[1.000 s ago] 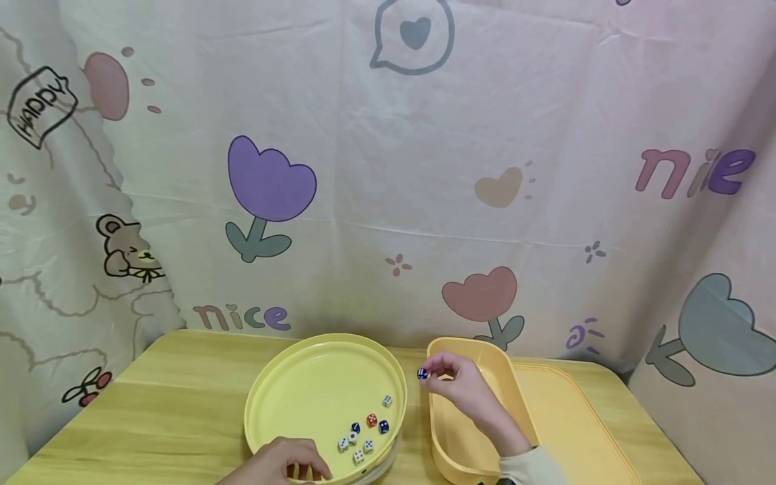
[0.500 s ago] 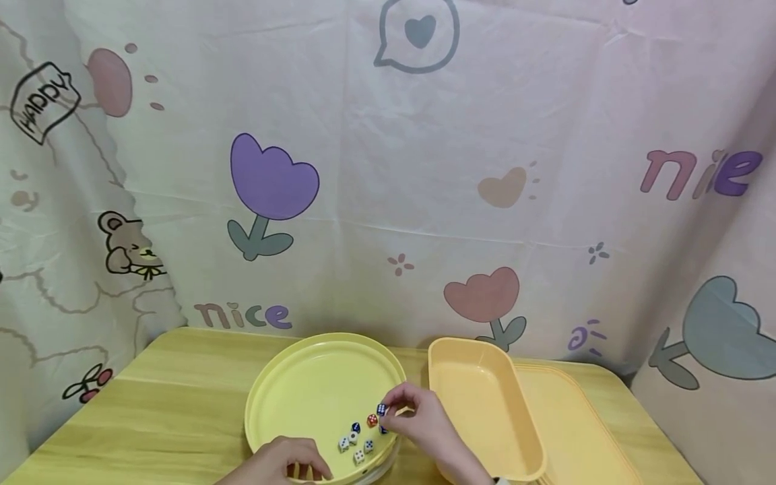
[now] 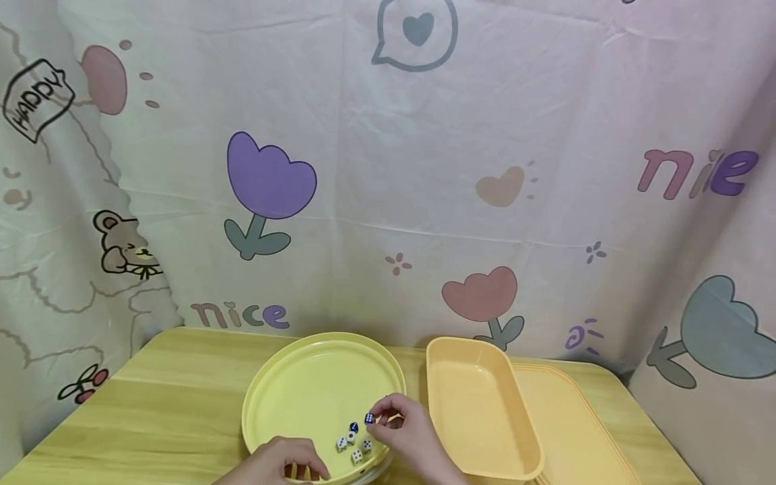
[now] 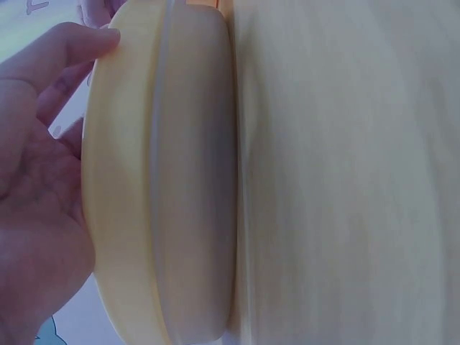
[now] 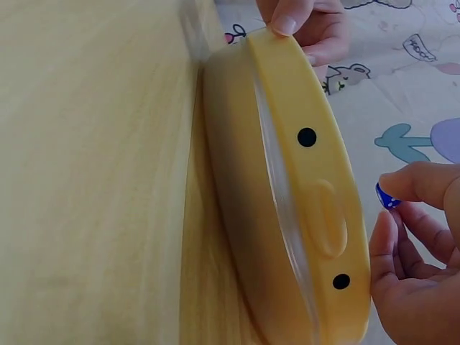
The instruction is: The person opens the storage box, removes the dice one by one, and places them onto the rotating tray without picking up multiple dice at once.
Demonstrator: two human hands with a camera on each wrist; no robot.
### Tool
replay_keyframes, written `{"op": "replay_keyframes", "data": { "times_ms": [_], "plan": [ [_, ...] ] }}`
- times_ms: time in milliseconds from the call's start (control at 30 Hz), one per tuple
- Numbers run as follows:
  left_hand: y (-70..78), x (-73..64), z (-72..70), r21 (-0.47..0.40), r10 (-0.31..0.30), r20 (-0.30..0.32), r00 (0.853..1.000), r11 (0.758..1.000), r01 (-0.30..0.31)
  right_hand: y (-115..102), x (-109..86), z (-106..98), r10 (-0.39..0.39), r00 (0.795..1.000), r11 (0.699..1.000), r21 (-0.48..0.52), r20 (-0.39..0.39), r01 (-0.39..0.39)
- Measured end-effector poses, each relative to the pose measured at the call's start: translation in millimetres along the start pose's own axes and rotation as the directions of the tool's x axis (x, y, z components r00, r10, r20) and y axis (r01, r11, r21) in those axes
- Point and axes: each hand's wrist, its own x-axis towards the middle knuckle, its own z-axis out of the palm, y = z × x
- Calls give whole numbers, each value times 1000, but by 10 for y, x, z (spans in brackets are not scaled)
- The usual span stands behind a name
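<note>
My right hand (image 3: 406,428) pinches a blue die (image 3: 369,418) between thumb and fingertips, over the right part of a round yellow box's top (image 3: 303,387). The same blue die (image 5: 388,196) shows beside the box's rim in the right wrist view. Below and left of that hand lie several dice: another blue die (image 3: 354,427) and white dice such as this one (image 3: 356,457). My left hand (image 3: 285,459) holds the near rim of the box, its thumb (image 5: 285,24) against the edge. The right hand hides part of the top.
To the right stands an orange rectangular tub (image 3: 479,411); a flat orange lid (image 3: 576,424) lies beyond it. Everything rests on a wood-grain table (image 3: 139,404). A printed curtain (image 3: 364,168) hangs behind and at both sides.
My right hand has moved left from above the orange tub to over the box top, carrying the blue die. It now covers the red die and others. The left hand stays put.
</note>
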Motion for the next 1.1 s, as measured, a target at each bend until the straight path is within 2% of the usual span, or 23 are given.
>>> {"op": "replay_keyframes", "data": {
  "times_ms": [133,367,533,733,967,1100],
  "plan": [
    [12,2,-1,-11,-12,3,1000,1000,12,23,7,3,8,1000,1000,3,-2,-8],
    [28,9,-2,-6,-25,4,1000,1000,25,324,71,42,36,999,999,9,-33,-35],
    [7,8,3,9,-24,5,1000,1000,24,393,84,47,24,998,1000,20,-65,-23],
    [10,12,5,6,-27,10,1000,1000,27,341,80,37,46,997,997,58,-59,-43],
    [38,9,-1,-11,-40,10,999,999,40,43,15,12,49,997,996,74,-56,-45],
    [36,6,-3,-28,-50,11,999,998,51,103,35,15,59,997,996,75,-51,-55]
  ]
}}
